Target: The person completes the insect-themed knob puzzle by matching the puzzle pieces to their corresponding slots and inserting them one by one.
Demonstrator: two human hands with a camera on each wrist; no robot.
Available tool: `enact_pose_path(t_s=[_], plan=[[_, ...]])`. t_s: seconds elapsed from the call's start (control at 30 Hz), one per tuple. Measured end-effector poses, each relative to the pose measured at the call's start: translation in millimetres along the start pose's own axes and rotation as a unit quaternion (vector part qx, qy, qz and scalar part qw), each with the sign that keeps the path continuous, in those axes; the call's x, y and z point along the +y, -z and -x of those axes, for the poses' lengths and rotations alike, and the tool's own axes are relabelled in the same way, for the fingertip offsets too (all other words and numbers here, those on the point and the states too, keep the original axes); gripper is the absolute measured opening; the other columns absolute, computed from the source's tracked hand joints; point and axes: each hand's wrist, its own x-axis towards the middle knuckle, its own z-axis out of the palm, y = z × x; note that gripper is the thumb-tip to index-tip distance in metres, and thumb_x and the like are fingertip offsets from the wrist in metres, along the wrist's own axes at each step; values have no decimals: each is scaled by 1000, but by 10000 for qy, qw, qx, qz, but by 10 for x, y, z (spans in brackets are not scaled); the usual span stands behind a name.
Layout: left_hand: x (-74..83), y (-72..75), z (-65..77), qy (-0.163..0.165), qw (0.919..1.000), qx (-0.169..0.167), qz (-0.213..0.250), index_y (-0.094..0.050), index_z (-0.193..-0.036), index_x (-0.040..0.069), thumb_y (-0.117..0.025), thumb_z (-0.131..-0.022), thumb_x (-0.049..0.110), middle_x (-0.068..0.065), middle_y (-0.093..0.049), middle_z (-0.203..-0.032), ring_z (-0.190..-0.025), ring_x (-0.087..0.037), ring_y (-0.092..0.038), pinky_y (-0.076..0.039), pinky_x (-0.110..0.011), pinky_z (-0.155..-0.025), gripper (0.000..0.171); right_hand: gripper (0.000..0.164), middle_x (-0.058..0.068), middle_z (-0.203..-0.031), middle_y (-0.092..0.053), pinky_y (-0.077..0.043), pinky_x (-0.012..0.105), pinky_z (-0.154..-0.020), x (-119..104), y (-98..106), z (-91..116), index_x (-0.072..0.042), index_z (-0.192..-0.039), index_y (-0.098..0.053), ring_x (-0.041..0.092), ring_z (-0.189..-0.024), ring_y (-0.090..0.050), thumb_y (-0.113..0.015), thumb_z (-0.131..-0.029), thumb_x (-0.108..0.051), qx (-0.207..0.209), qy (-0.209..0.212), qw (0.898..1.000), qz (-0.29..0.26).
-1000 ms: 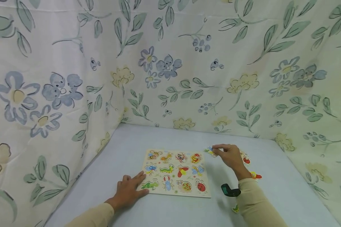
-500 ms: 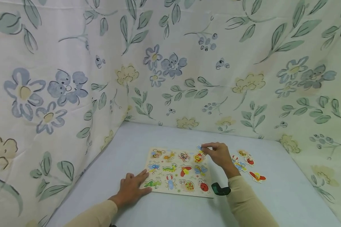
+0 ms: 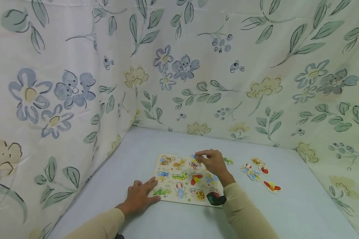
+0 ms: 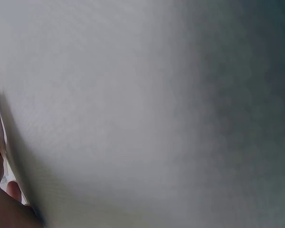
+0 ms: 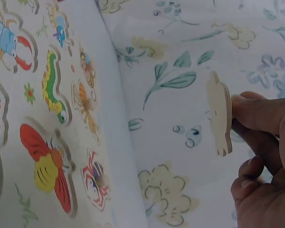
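A small wooden piece [image 5: 218, 114] is pinched between the thumb and fingertips of a person's right grip [image 3: 213, 162]. It juts out to the left of that grip, held up apart from the board [image 3: 171, 199], its pale side showing in the right wrist view. The board, printed with bright bugs, lies below the right grip and spreads left of it and towards the person; a spider picture [image 3: 195, 164] is just under the fingertips. The left grip [image 3: 139, 197], to the left of the right one and nearer the person, rests extended fingers on the board's near left corner. To the right of the right grip, a green piece [image 3: 228, 161] lies close by; farther right are a cluster of loose pieces [image 3: 253, 175] and, nearer the person, a red-winged piece [image 3: 271, 186]. Beneath everything is a smooth, pale bluish-white table [image 3: 167, 220]. Beyond both grips and on either side hangs a white cloth [image 3: 179, 33] patterned with green leaves and blue and yellow flowers. Beige sleeves [image 3: 245, 212] cover both forearms.
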Motion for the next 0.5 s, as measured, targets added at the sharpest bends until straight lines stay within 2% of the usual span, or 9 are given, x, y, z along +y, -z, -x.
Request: enact_pose_path(t_s=[0.23,0.37,0.5], plan=[[7,21,4,17,10000,7,78,-42,-129,26,-52,-67,66,14,-31,-135,-85,-18,-31,-21,-34,-65,74,10,-7,-79,-66,-30,30,-56,-123,-284,-55,-15,-85,-72,16,-56,-36,-68,-75,-16,-178,137,9997,-61],[-24,-7,-3,7,10000,64,34,-42,-129,27,-52,-67,67,15,-31,-135,-83,-17,-30,-21,-34,-64,74,10,2,-69,-66,-27,32,-56,-326,-387,-59,-7,-85,-71,22,-53,-34,-66,-76,-7,-297,143,9987,-393],[-51,-24,-6,-34,9999,86,54,-42,-129,28,-51,-67,67,16,-30,-135,-83,-17,-30,-21,-34,-64,74,10,-1,-63,-64,-31,32,-60,-354,-543,-62,-7,-84,-71,19,-59,-42,-67,-75,-8,-429,39,9987,-270]])
